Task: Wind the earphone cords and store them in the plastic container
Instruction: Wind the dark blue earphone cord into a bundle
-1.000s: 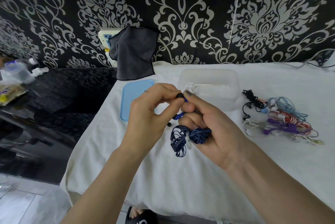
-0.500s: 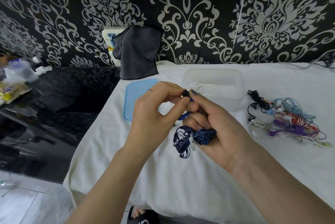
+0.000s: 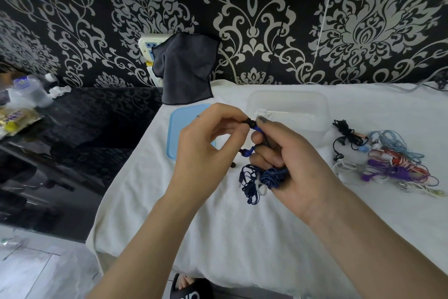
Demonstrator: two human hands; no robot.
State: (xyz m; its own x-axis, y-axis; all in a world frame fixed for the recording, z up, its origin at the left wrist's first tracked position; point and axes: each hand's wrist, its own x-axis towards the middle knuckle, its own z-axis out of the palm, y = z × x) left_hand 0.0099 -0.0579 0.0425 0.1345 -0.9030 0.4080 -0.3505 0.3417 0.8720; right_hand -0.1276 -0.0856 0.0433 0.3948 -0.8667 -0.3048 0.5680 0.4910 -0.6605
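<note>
From the head camera, both hands meet above the white cloth (image 3: 242, 238) on the table, just in front of the clear plastic container (image 3: 288, 104). The left hand (image 3: 206, 151) pinches a black earbud tip (image 3: 249, 122) between thumb and fingertips; the right hand (image 3: 295, 165) is clenched round the wound blue earphone cord (image 3: 257, 180), its upper fingers also pinching the bud's blue stem, so both hands are grasping this one set. The bundle hangs from the underside of the right fist, loops drooping towards the cloth, a pale tie or band across its middle. The container lies straight beyond the hands, away from the person, its long axis running left to right with the open mouth upward; the right hand, which carries the bundle, is the nearer to it, so I judge a short forward reach from that hand would drop the cord in. A second blue bud (image 3: 247, 152) dangles between the hands, and one small dark tip (image 3: 233, 165) lies loose on the cloth. Counting: one container, with one pale wound set (image 3: 263, 113) seemingly inside; one light blue lid (image 3: 177, 134) to its left; one blue set in hand; a tangled pile of earphones (image 3: 388, 160) to the right, showing about six colours, though the exact number is unclear. A dark cloth (image 3: 186, 68) hangs on the wall behind.
</note>
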